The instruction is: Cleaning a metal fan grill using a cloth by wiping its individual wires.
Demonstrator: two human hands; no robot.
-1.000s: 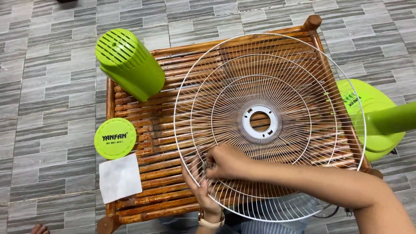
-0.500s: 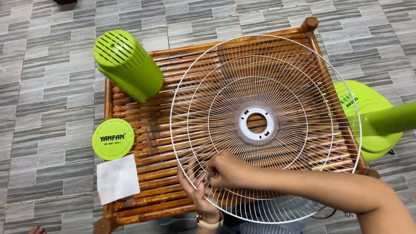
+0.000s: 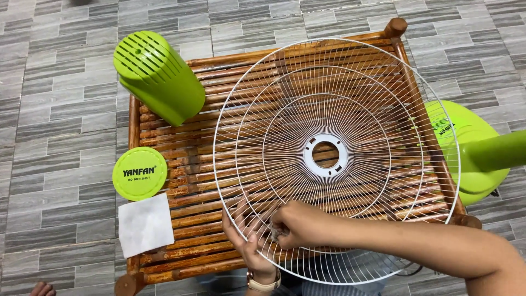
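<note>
Landmark: the white wire fan guard (image 3: 334,159), a round grille lying flat across the slatted wooden counter (image 3: 186,164); every place below is given from it.
Right hand: the right hand (image 3: 298,223) sits on top of the guard's near edge, its fingers (image 3: 278,227) curled tight and pinched on a small dark bit pressed against the wires; what that bit is, I cannot tell.
Left hand: the left hand (image 3: 246,238) reaches up beneath the guard's near-left rim, fingers spread open and bracing the wires from below, gripping nothing that I can see.
Doing it well: to my eye the under hand should stay flat beneath the spot being worked so the thin wires do not flex, and the top hand should press along one wire at a time, not across several.
Risk: the guard overhangs the counter at the near side, so a heavy push could tip it.
Around it: a green motor housing (image 3: 159,77) stands just beyond the guard's far-left rim; a green round cap (image 3: 139,173) and a white square of paper (image 3: 145,224) lie to its left; a green fan base (image 3: 471,153) stands on the tiled floor at its right.
</note>
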